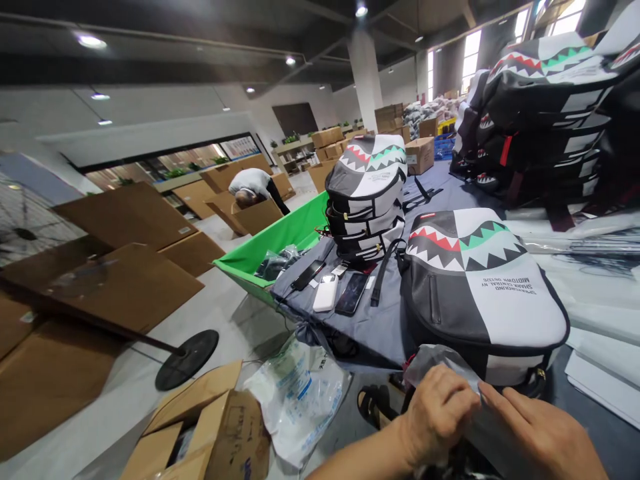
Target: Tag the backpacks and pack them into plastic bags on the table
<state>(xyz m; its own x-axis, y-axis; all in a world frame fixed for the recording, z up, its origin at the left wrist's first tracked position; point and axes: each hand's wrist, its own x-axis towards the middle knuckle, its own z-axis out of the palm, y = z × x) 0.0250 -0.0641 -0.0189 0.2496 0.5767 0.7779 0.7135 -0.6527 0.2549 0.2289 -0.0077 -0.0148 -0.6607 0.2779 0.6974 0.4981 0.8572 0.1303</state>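
Note:
At the lower right, my left hand [440, 410] is closed on the edge of a translucent plastic bag [440, 359]. Close beside it, my right hand [543, 427] pinches the same bag with its fingers. Part of the bag hangs below and between the hands, and what lies under it is too dark to make out. Just beyond my hands a black-and-white backpack [480, 287] with a red and green shark-tooth print lies flat on the table [373, 337]. Neither hand grips the backpack.
Stacked backpacks [367, 193] stand behind, with more [550, 127] at right. Phones [351, 293] and a white power bank [326, 293] lie near the table's edge. A green bin [280, 230], an open carton [235, 433] and a fan base [187, 360] are left. A person [253, 187] bends over a box.

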